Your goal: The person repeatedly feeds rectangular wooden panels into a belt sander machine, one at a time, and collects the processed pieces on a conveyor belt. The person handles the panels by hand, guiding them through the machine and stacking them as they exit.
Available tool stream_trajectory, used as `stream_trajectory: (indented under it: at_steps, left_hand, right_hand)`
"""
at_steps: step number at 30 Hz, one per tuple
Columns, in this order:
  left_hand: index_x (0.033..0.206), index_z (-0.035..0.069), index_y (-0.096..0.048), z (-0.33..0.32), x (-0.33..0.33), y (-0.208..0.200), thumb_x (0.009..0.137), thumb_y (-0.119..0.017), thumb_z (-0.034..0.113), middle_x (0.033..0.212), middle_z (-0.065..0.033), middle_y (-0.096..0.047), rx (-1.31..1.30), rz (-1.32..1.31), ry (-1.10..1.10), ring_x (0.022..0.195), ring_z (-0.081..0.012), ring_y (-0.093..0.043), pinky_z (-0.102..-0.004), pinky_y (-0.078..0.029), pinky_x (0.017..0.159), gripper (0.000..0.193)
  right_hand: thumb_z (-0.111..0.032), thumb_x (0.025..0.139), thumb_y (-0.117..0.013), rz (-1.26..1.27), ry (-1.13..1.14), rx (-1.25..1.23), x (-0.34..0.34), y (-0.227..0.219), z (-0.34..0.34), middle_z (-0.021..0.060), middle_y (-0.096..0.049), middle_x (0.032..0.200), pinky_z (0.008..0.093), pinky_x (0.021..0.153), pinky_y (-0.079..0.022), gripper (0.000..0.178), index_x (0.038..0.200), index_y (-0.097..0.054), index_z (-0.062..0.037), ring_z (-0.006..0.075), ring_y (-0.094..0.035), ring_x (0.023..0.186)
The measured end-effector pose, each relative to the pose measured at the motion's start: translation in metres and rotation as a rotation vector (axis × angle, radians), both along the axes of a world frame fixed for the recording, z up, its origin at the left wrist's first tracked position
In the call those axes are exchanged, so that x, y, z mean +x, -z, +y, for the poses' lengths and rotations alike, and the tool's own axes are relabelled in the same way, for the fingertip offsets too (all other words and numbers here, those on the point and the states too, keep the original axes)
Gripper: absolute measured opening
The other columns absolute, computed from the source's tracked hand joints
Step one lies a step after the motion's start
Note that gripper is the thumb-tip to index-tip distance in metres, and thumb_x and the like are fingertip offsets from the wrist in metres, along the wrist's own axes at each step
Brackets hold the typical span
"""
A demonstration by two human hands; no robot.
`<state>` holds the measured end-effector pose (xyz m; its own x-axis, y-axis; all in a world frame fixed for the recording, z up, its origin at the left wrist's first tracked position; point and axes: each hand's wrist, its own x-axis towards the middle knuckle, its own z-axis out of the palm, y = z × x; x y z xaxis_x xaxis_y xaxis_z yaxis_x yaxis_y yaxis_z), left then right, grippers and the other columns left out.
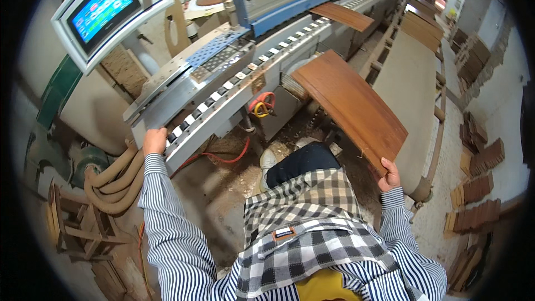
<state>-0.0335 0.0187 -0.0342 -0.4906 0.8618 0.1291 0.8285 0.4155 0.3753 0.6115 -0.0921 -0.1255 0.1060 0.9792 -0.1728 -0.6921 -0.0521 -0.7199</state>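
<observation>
A reddish-brown wooden panel slants across the gap between a long machine and a flat belt at the right. My right hand grips the panel's near right corner, thumb on top and fingers out of sight beneath. At the near end of the machine, beside its roller track, my left hand is closed against the metal end. What its fingers hold, if anything, is hidden. Farther along the track, another brown panel sticks out from under the blue-edged beam.
A control screen stands at the upper left. The grey belt carries stacked boards at its far end. Ribbed hoses lie at the left, a red hose under the machine. Wood stacks line the right floor.
</observation>
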Motion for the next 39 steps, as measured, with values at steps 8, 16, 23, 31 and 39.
stream_trajectory:
  at_steps: [8, 16, 23, 31, 39]
  left_hand:
    - [0.078, 0.003, -0.068, -0.007, 0.008, -0.01, 0.069, -0.049, 0.029, 0.086, -0.0235, -0.061, -0.043, -0.044, -0.105, 0.083, -0.0374, -0.058, -0.0422, -0.044, 0.075, 0.033]
    - [0.079, 0.007, -0.069, -0.012, 0.021, -0.024, 0.07, -0.048, 0.031, 0.09, -0.0211, -0.062, -0.087, -0.065, -0.113, 0.086, -0.0351, -0.059, -0.0411, -0.045, 0.078, 0.033]
    - [0.08, 0.003, -0.068, -0.012, 0.022, -0.022, 0.071, -0.048, 0.031, 0.09, -0.0226, -0.062, -0.103, -0.087, -0.15, 0.087, -0.0363, -0.059, -0.0417, -0.045, 0.079, 0.036]
    - [0.078, 0.007, -0.069, -0.015, 0.026, -0.025, 0.07, -0.048, 0.03, 0.088, -0.0211, -0.062, -0.098, -0.081, -0.117, 0.086, -0.0351, -0.059, -0.0408, -0.045, 0.077, 0.033]
    - [0.078, 0.009, -0.07, -0.014, 0.028, -0.025, 0.072, -0.047, 0.03, 0.087, -0.0198, -0.063, -0.082, -0.063, -0.135, 0.085, -0.0351, -0.059, -0.0407, -0.045, 0.077, 0.032]
  right_hand:
    - [-0.007, 0.076, -0.063, -0.045, -0.356, 0.067, -0.144, -0.068, 0.077, 0.0083, -0.056, 0.107, 0.0306, 0.086, -0.044, 0.042, 0.114, -0.046, 0.0023, 0.0182, -0.055, 0.098]
    - [-0.019, 0.08, -0.064, -0.076, -0.789, 0.101, -0.27, -0.079, 0.084, 0.0065, -0.057, 0.105, 0.0305, 0.081, -0.045, 0.043, 0.115, -0.047, -0.0021, 0.0163, -0.056, 0.093]
    - [-0.018, 0.079, -0.065, -0.163, -1.174, 0.209, -0.311, -0.075, 0.08, 0.0076, -0.057, 0.108, 0.0287, 0.081, -0.045, 0.043, 0.116, -0.051, -0.0024, 0.0155, -0.056, 0.093]
    - [-0.018, 0.081, -0.063, -0.396, -1.016, 0.353, -0.312, -0.066, 0.082, 0.0043, -0.06, 0.097, 0.0267, 0.079, -0.044, 0.033, 0.107, -0.057, 0.0005, 0.0124, -0.055, 0.086]
    - [-0.016, 0.083, -0.06, -0.347, -0.79, 0.362, -0.29, -0.055, 0.094, 0.0043, -0.061, 0.092, 0.026, 0.076, -0.046, 0.027, 0.103, -0.058, 0.0021, 0.0116, -0.057, 0.082]
